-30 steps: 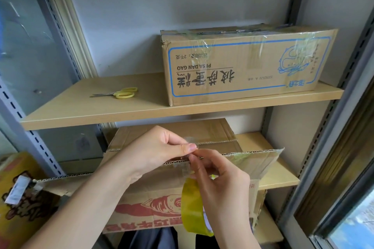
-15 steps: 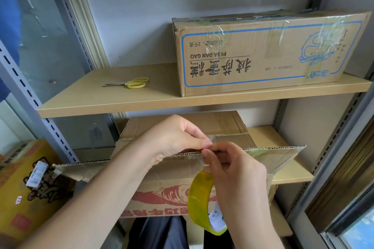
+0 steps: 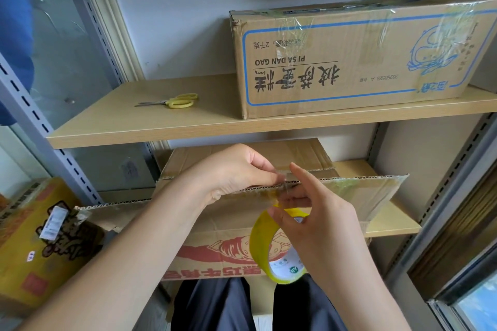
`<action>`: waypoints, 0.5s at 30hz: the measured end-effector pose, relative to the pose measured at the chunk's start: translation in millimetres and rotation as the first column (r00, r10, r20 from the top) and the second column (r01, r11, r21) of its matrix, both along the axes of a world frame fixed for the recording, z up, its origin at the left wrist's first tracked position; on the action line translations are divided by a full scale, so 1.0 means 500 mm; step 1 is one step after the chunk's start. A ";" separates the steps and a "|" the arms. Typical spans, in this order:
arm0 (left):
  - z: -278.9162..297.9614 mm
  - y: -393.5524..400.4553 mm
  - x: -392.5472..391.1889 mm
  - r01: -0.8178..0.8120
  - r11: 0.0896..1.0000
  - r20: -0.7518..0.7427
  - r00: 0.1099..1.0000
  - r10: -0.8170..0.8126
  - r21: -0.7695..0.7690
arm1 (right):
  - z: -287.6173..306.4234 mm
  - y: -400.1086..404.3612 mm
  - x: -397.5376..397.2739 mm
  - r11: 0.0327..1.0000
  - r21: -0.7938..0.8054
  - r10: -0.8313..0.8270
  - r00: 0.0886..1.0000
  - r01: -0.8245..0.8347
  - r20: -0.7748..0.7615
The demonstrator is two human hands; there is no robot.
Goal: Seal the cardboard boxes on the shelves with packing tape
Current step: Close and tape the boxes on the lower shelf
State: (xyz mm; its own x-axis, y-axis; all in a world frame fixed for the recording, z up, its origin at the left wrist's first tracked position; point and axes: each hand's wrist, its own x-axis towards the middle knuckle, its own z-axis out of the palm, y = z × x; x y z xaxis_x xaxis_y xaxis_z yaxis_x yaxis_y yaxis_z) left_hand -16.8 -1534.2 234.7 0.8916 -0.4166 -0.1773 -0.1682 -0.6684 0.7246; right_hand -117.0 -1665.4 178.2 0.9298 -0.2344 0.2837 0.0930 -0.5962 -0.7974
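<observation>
At about 10 o'clock the scissors [image 3: 172, 100] are lying idle on the upper shelf [image 3: 134, 129]. At centre, the left hand [image 3: 234, 172] is pinching the free tape end above the open box [image 3: 242, 223] on the lower shelf; its long axis is running from 8 o'clock to 2 o'clock, flaps up. Toward 5 o'clock the right hand [image 3: 320, 223] is gripping the tape roll [image 3: 269, 247]. Apparently tape is being drawn out; next, closing the flaps and laying it down.

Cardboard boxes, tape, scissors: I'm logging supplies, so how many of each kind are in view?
Cardboard boxes: 3 (upper shelf, lower shelf, yellow one at left)
Tape rolls: 1
Scissors: 1
Total: 5
</observation>
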 end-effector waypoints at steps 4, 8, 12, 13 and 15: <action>-0.017 -0.007 0.001 -0.055 0.998 0.182 0.982 0.053 0.010 | -0.008 0.003 0.009 0.999 0.027 -0.024 0.999 0.023 0.032; -0.032 -0.006 -0.016 0.175 0.982 0.608 0.788 -0.100 -0.066 | -0.014 0.005 0.018 0.999 0.045 -0.031 0.998 0.028 0.057; -0.044 0.001 -0.012 0.270 0.944 0.511 0.794 -0.329 0.188 | -0.015 0.012 0.015 0.996 0.067 -0.069 0.995 0.064 0.069; -0.041 0.001 -0.009 0.249 0.947 0.488 0.812 -0.319 0.204 | -0.017 0.017 0.015 0.994 0.076 -0.085 0.993 0.079 0.079; -0.033 -0.003 -0.002 0.211 0.963 0.458 0.848 -0.266 0.169 | -0.025 0.028 0.012 0.991 0.075 -0.123 0.986 0.115 0.116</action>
